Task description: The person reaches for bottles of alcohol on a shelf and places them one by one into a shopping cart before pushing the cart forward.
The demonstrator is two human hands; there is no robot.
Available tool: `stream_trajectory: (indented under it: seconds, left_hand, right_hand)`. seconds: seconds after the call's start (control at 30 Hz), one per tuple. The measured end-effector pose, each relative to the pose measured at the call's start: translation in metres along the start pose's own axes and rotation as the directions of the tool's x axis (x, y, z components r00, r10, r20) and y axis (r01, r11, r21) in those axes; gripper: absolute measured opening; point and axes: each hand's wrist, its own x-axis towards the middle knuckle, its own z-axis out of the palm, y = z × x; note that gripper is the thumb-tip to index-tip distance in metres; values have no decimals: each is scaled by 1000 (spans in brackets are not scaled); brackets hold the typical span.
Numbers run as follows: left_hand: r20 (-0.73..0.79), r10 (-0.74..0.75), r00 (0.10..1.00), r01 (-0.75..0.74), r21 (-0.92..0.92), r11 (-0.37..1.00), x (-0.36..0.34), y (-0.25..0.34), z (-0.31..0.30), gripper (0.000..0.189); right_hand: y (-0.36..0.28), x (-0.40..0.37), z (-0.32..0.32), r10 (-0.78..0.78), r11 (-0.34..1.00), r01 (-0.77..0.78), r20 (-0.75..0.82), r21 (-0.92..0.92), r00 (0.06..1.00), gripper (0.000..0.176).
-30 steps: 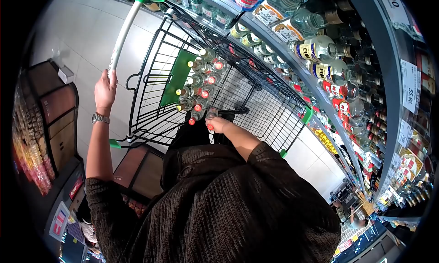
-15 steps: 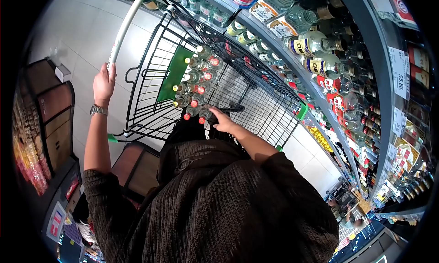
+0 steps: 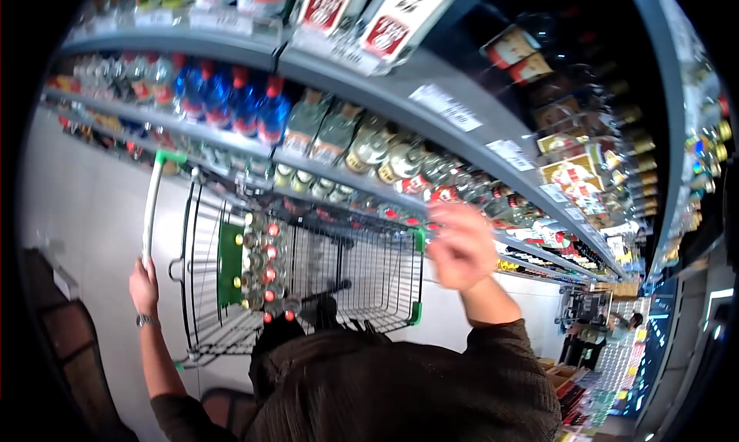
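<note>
My left hand (image 3: 144,286) is wrapped round the pale handle (image 3: 154,211) of a wire shopping cart (image 3: 369,273). Clear bottles (image 3: 254,269) with red and yellow caps stand in rows against a green panel (image 3: 230,263) inside the cart. My right hand (image 3: 462,246) is raised past the cart's far green corner, in front of the lower shelves. It is blurred by motion, its fingers partly bent, and nothing can be made out in it. Bottles with red labels (image 3: 414,185) stand on the shelf just behind it.
Long shelves (image 3: 369,88) of bottles curve across the front and right, with blue bottles (image 3: 273,111) at front left. A dark display stand (image 3: 73,334) is at the left. Another person (image 3: 608,330) is far off at the right, near another cart.
My right hand has left the bottles in the cart and risen to the right towards the shelves. The view has turned towards the shelves. My left hand still holds the handle.
</note>
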Motion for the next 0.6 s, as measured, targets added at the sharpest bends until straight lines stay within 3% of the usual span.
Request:
stream_trajectory:
  seconds: [0.03,0.07,0.13,0.27,0.33,0.4,0.47,0.53,0.57,0.6]
  left_hand:
    - [-9,20,1000,-19,25,1000,1,-5,2,38]
    - [-36,6,999,-5,26,1000,1,-7,6,39]
    - [-89,36,995,-33,30,999,-3,5,-2,41]
    - [-122,81,989,-72,74,995,-2,-3,3,42]
    - [-140,70,988,-57,95,994,-2,-6,6,41]
    - [-143,44,989,-30,99,995,-8,4,-2,40]
    - [-162,48,986,-34,88,996,-7,0,2,39]
    - [-163,55,985,-39,99,994,-5,-3,4,38]
    - [-164,56,985,-40,103,994,-4,-3,5,37]
    - [-161,56,985,-38,109,993,-5,-2,3,37]
  right_hand:
    - [5,22,-26,-129,985,115,-112,-125,985,27]
    - [18,36,-47,-132,986,100,-250,-133,959,37]
    - [22,90,-71,54,998,-28,-471,62,880,43]
    - [93,159,-124,332,938,-328,-560,110,759,50]
    - [168,171,-149,305,936,-348,-635,60,710,55]
    - [176,193,-153,417,872,-466,-728,151,544,61]
    - [215,203,-174,463,845,-480,-771,235,437,62]
    - [231,211,-189,428,798,-599,-761,66,487,60]
    - [231,210,-187,412,819,-572,-739,43,534,58]
    - [251,214,-195,364,737,-656,-723,-162,588,57]
